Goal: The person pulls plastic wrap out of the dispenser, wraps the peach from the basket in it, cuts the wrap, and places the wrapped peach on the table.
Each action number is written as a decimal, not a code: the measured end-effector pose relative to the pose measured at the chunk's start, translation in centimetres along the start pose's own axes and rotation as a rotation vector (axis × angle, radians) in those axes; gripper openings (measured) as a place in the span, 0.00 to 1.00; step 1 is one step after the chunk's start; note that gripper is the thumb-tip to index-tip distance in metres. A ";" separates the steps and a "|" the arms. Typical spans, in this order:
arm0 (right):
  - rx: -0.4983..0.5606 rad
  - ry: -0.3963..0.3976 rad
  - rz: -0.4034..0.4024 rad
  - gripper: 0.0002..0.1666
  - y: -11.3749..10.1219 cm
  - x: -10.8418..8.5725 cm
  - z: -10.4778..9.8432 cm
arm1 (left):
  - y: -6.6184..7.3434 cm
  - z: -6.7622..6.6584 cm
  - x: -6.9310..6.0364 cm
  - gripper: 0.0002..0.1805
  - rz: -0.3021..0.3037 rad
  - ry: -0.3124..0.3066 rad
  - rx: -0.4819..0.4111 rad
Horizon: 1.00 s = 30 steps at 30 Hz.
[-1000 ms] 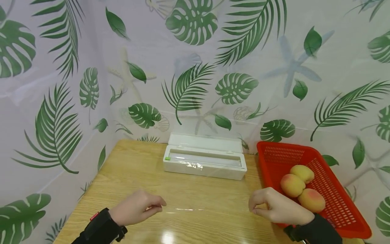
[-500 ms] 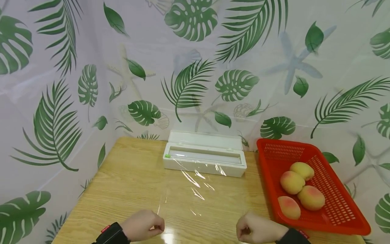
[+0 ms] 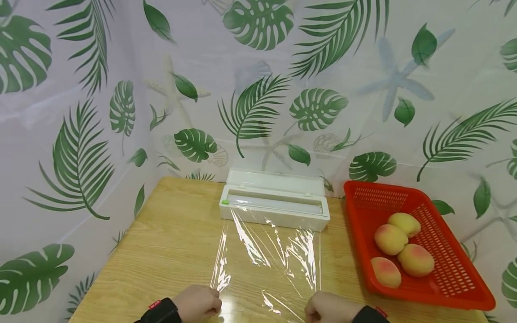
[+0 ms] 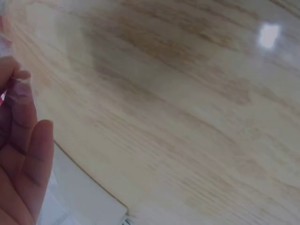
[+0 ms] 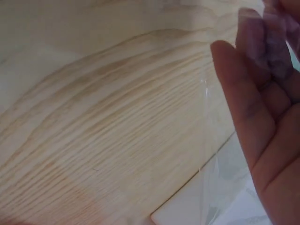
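A sheet of clear plastic film [image 3: 262, 251] stretches from the white dispenser box [image 3: 274, 218] toward the front of the table. My left hand [image 3: 199, 303] pinches its near left corner, and my right hand [image 3: 332, 307] pinches the near right one. The box lid stands raised at the back, with a pale roll [image 3: 274, 204] inside. In the left wrist view, film is between thumb and index finger of the left hand [image 4: 23, 154]. Thin film also covers fingertips of the right hand [image 5: 267, 93] in the right wrist view.
A red plastic basket [image 3: 448, 303] at the right holds several peaches [image 3: 416, 260]. The wooden table [image 3: 161, 242] meets a leaf-patterned sheet [image 3: 274, 107] behind and at the left.
Both hands have moved toward the table's front edge, the right also inward to the left. The film between them and the box is longer and shows more glare. A fourth peach came into view.
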State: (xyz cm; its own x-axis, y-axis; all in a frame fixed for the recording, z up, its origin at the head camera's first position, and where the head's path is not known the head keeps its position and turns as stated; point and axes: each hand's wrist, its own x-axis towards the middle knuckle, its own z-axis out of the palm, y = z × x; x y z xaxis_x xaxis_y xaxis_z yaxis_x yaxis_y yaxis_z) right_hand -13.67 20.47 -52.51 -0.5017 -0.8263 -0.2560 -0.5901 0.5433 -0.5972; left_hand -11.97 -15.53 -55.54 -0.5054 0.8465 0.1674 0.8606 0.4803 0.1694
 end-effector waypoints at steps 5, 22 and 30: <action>-0.043 -0.022 0.075 0.13 0.8 0.3 0.6 | 0.2 0.1 -0.1 0.08 -0.031 -0.059 -0.012; -0.145 -0.019 0.055 0.12 1.0 0.7 1.9 | 0.3 1.4 0.1 0.14 -0.022 -0.140 0.070; -0.060 -0.076 0.168 0.11 0.8 0.5 1.9 | 0.7 0.9 0.1 0.16 -0.027 -0.139 0.077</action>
State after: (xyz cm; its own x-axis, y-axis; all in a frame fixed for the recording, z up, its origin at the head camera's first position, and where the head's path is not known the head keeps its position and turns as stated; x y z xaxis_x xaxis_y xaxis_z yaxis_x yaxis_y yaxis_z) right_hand -13.20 20.24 -54.54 -0.5482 -0.7311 -0.4061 -0.5399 0.6802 -0.4958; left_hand -11.39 -14.91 -56.25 -0.5193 0.8542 0.0265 0.8519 0.5149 0.0961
